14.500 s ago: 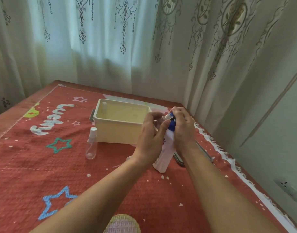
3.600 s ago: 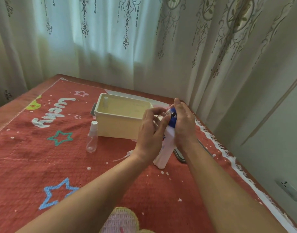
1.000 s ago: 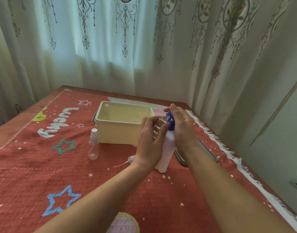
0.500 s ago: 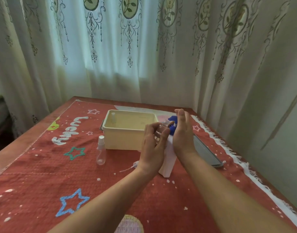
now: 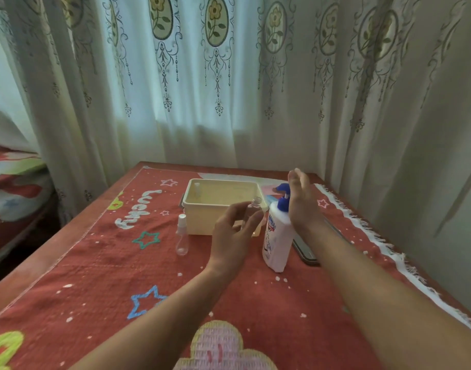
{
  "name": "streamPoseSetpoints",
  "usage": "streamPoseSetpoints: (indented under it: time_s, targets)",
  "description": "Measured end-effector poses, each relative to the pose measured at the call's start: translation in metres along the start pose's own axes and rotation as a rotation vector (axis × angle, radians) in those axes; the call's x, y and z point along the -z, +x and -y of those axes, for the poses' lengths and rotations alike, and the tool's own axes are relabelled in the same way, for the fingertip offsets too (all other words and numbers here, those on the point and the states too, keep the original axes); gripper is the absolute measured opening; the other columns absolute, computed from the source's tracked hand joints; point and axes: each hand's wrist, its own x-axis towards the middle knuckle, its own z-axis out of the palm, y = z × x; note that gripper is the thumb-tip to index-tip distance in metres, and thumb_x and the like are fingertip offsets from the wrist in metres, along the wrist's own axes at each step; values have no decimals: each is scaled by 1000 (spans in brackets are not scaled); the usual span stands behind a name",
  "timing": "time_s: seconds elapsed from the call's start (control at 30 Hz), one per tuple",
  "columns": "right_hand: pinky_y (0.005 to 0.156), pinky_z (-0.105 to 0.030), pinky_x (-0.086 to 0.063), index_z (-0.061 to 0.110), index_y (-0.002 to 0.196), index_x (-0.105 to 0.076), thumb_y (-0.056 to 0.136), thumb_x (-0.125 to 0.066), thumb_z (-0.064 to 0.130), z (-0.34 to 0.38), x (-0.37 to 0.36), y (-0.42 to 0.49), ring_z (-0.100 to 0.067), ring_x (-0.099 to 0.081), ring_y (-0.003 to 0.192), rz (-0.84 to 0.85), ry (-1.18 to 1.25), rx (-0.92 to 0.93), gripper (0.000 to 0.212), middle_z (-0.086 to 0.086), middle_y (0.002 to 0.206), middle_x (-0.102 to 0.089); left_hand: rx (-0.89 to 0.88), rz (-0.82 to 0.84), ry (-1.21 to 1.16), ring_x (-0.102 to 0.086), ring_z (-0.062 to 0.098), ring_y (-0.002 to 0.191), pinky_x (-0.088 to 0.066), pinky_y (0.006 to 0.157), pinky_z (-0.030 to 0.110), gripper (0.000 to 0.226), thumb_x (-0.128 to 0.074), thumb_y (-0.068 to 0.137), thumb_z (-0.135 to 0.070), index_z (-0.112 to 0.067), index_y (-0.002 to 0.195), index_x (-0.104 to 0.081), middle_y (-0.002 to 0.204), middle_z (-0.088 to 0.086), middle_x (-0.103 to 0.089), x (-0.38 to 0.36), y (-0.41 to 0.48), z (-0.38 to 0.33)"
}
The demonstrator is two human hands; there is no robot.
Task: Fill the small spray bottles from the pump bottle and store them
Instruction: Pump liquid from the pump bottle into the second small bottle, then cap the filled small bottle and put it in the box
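Observation:
A white pump bottle (image 5: 277, 237) with a blue pump head stands on the red cloth, right of centre. My right hand (image 5: 301, 201) is beside the pump head, fingers straight and apart, holding nothing. My left hand (image 5: 235, 233) grips a small clear spray bottle (image 5: 253, 209) without its cap, held just left of the pump bottle. A second small spray bottle (image 5: 181, 239) with a white cap stands on the cloth further left. A third small bottle (image 5: 197, 188) stands inside the cream storage box (image 5: 199, 220) behind them.
A dark flat tablet-like object (image 5: 305, 249) lies right of the pump bottle. The red patterned cloth (image 5: 95, 276) covers the table; its fringed right edge is close to the wall. Curtains hang behind. A bed shows at far left.
My right hand has lifted off the pump head and opened. My left hand has drawn the small bottle left, away from the nozzle. The camera has tilted up.

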Motion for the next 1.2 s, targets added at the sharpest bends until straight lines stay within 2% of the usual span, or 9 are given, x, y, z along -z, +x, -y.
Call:
streamPoseSetpoints:
  time_s: [0.17, 0.27, 0.43, 0.6, 0.7, 0.8, 0.9, 1.03, 1.2]
  targets:
    - [111, -44, -33, 18, 156, -25, 104, -34, 46, 25, 5, -7, -26, -48, 134, -42, -206, -30, 60, 0, 139, -56, -14, -29, 47, -68, 4, 97, -59, 86, 37, 24, -75, 85, -37, -31, 107, -68, 99, -13, -74, 25, -14, -21]
    - [112, -45, -36, 12, 149, -39, 102, -42, 36, 38, 6, -19, -28, -49, 133, -113, -379, 120, 53, -9, 146, -51, -24, -45, 64, -70, 6, 95, -59, 87, 42, 19, -77, 84, -32, -35, 101, -68, 96, -13, -74, 41, -21, -30]
    - [86, -36, -47, 9, 99, -69, 93, -55, 21, 49, -8, -38, -23, -58, 95, -81, -493, 579, 19, -5, 100, -62, -13, -65, 80, -70, 8, 96, -57, 90, 45, 20, -79, 83, -33, -32, 100, -69, 96, -10, -74, 55, -30, -33]
    - [66, -30, -33, 19, 64, -49, 104, -48, 25, 34, -33, -50, -15, -47, 63, 205, -536, 556, 40, 7, 65, -46, -8, -54, 73, -70, 7, 89, -57, 84, 33, 17, -77, 84, -28, -27, 100, -70, 93, -11, -74, 67, -35, -20]
    - [66, -30, -36, 22, 73, -49, 107, -40, 31, 15, -53, -49, -14, -50, 64, 397, -625, 439, 37, 6, 68, -51, -11, -65, 84, -69, 2, 85, -53, 76, 18, 17, -76, 85, -25, -23, 100, -70, 89, -13, -74, 76, -31, -4]
    - [72, -34, -45, 20, 99, -54, 104, -45, 15, -7, -67, -44, -23, -63, 85, 484, -721, 335, 12, -3, 89, -62, 9, -89, 91, -69, 0, 83, -52, 74, 16, 18, -77, 84, -24, -22, 100, -70, 87, -15, -74, 81, -25, 16]
    - [86, -41, -51, 28, 136, -46, 95, -57, 11, -19, -72, -40, -27, -59, 115, 627, -869, 284, 46, -4, 131, -55, 30, -83, 79, -69, -1, 80, -53, 72, 17, 17, -78, 83, -21, -24, 98, -69, 87, -11, -73, 79, -21, 34]
    - [77, -30, -36, 22, 131, -58, 96, -58, 24, -25, -77, -32, -24, -56, 115, 744, -1005, 342, 35, 0, 123, -52, 40, -71, 55, -70, 0, 85, -53, 73, 18, 26, -78, 79, -30, -21, 102, -69, 92, -8, -74, 78, -22, 47]
    - [76, -32, -38, 18, 124, -61, 100, -51, 31, -35, -78, -28, -28, -56, 116, 776, -1149, 355, 30, -5, 121, -57, 68, -65, 45, -69, 2, 86, -54, 74, 20, 22, -78, 83, -23, -22, 103, -69, 95, -7, -74, 80, -21, 56]
